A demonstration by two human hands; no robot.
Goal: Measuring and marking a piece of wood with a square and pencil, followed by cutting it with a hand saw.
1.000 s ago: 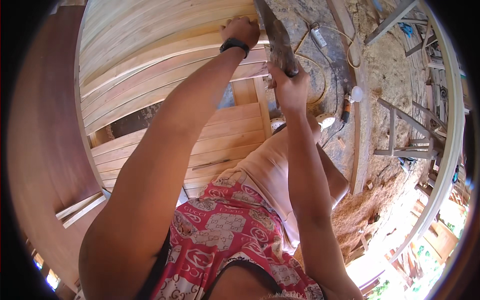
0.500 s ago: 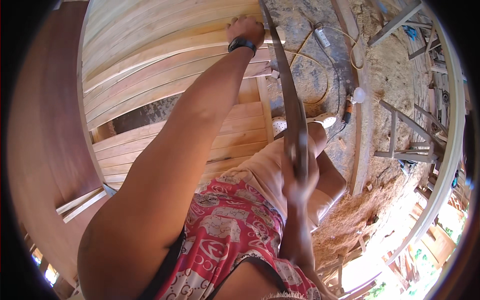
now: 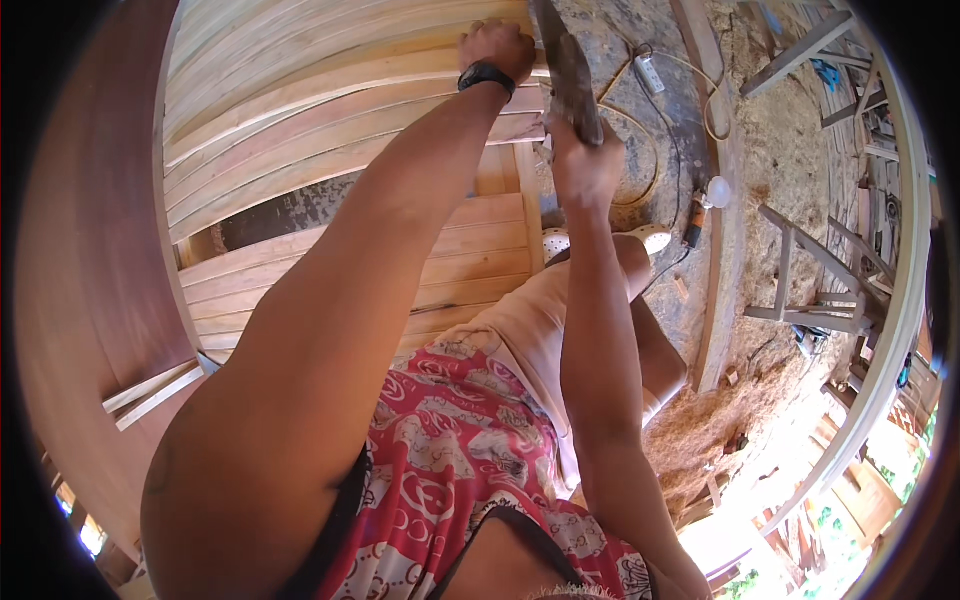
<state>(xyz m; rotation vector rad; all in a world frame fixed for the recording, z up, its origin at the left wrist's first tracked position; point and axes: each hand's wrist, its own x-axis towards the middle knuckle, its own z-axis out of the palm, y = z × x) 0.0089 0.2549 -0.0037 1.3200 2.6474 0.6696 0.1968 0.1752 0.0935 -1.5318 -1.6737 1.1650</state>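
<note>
Handsaw (image 3: 570, 75) out ahead at the top of the view, its dark handle clamped in the right hand (image 3: 588, 165), fingers wrapped around it; far end of the blade out of frame. Nearest the lens, a red print shirt (image 3: 450, 430) and, past it, peach shorts (image 3: 520, 315). Farther out, at the end of a long reach, the left hand (image 3: 498, 48), dark watch (image 3: 487, 78) at the wrist, fingers curled and close together on a pale wooden strip (image 3: 400, 68); impossible to tell whether gripping or merely pressing. Just changed: handle drawn back beside the thigh half a second ago, now pushed forward again, near the left hand, itself hardly shifted. By judgement, one to-and-fro sawing stroke near its forward end, with the strip steadied meanwhile; depth of any cut hidden from view. Below the strip, a slatted wooden panel (image 3: 480, 240) with a dark gap between boards. Beyond, down on the stained floor, pale shoes (image 3: 652, 238), a white power strip (image 3: 648, 72) and an orange-and-black tool (image 3: 693, 225); off to the right, scattered sawdust (image 3: 690, 430) and a wooden stand (image 3: 785, 265).
</note>
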